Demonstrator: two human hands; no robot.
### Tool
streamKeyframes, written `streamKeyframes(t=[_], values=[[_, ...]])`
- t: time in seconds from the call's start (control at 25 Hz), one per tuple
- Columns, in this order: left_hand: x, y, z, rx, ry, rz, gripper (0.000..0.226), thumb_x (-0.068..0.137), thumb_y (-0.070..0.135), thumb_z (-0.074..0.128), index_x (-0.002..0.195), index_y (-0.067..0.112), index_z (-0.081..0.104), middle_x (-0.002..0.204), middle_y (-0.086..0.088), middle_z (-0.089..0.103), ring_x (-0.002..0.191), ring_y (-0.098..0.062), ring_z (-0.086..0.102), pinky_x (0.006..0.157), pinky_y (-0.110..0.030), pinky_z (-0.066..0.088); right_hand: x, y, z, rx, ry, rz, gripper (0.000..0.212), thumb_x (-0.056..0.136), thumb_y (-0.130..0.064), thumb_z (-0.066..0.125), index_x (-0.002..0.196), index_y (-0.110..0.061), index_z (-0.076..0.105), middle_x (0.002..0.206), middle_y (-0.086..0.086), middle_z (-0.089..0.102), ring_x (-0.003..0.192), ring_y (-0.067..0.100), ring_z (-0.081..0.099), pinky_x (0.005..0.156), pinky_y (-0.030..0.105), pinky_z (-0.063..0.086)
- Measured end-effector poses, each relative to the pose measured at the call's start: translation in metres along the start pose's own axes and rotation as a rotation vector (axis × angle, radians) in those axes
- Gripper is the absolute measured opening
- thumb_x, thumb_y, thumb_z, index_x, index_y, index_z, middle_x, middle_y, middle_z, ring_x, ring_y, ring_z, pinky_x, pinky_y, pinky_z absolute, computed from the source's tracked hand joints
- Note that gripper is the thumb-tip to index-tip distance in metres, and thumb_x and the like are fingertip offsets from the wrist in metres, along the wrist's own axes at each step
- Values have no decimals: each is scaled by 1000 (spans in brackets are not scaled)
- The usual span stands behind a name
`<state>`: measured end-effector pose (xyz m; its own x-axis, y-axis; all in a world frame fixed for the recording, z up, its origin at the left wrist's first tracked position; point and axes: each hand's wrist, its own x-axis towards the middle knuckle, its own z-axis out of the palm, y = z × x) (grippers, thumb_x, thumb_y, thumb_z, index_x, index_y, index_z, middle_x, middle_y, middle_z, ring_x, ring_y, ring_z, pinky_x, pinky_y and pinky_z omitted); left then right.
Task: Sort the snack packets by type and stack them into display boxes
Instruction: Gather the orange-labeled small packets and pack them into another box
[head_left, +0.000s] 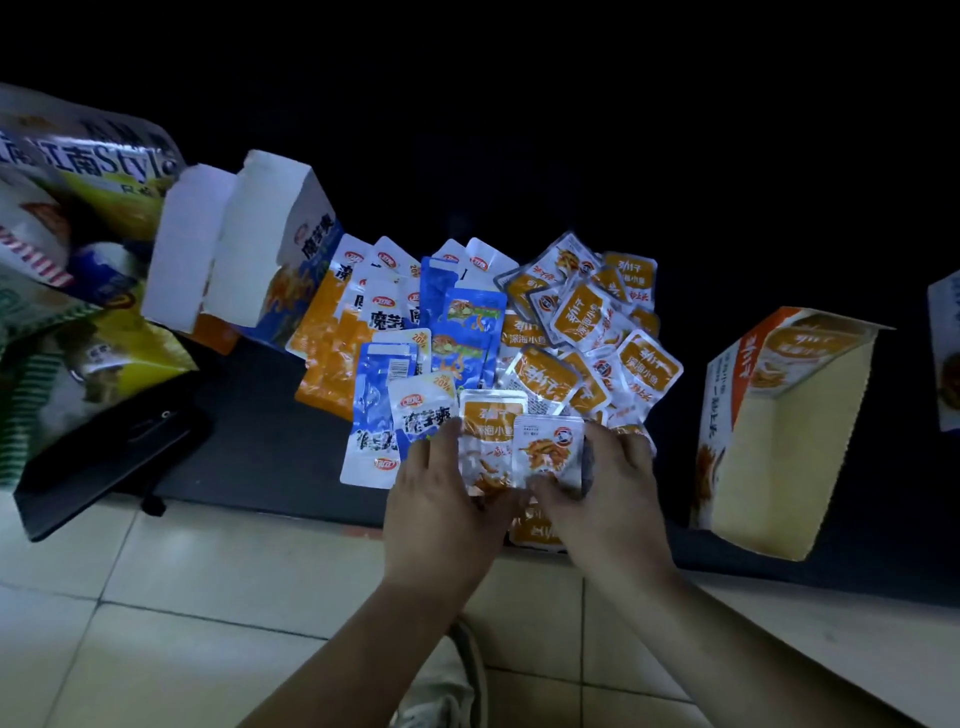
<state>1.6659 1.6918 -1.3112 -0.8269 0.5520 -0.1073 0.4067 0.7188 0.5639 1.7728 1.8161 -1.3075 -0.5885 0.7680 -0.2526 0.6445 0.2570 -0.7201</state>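
A heap of small snack packets lies on a dark table (270, 441). Blue-and-white and orange-and-white konjac packets (387, 332) fill the left half; brown-orange fish packets (597, 322) fill the right half. At the table's front edge my left hand (441, 499) and my right hand (608, 488) together hold a small stack of fish packets (511, 447), fingers curled round its sides. An orange-and-white display box (769, 431) stands to the right, its opening turned toward me. Two display boxes (244, 244), one blue and one orange, stand at the left with white flaps up.
Large snack bags (78, 234) pile up at the far left. A black phone (104, 452) lies near the table's left front corner. Another box (943, 353) shows at the right edge. Pale floor tiles (208, 597) lie below the table edge.
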Motion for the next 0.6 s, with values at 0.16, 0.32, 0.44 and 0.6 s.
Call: streamKeyframes(t=[0.16,0.32,0.44,0.6], values=[[-2,4,-5,-135,40,64,68,79,27,84,137,34,50,111,12,55,104,-16,60,82,-31,49,0,-8,-5,40,33,-52,51,81,-33,83,120,-34,50,115,-10,54,107,15,59,76,36,54],[6,2,-5,-453,-65,-61,47,88,17,66,124,46,59,108,11,69,98,-12,68,81,-41,60,3,-22,-23,311,-19,36,29,95,-15,68,100,-38,51,90,-21,67,84,-4,65,70,22,56],[13,-1,-11,-299,-20,-17,44,88,16,71,129,33,63,116,7,62,105,-18,65,89,-36,56,7,-31,-47,411,-20,45,31,97,-9,64,100,-39,57,87,-28,68,83,-8,65,61,4,46],[18,15,-37,-263,96,216,48,92,27,73,138,21,60,127,7,59,112,-8,60,86,-20,48,13,-41,-75,339,-185,-34,55,90,-11,77,128,-46,54,72,-15,69,68,3,65,59,15,49]])
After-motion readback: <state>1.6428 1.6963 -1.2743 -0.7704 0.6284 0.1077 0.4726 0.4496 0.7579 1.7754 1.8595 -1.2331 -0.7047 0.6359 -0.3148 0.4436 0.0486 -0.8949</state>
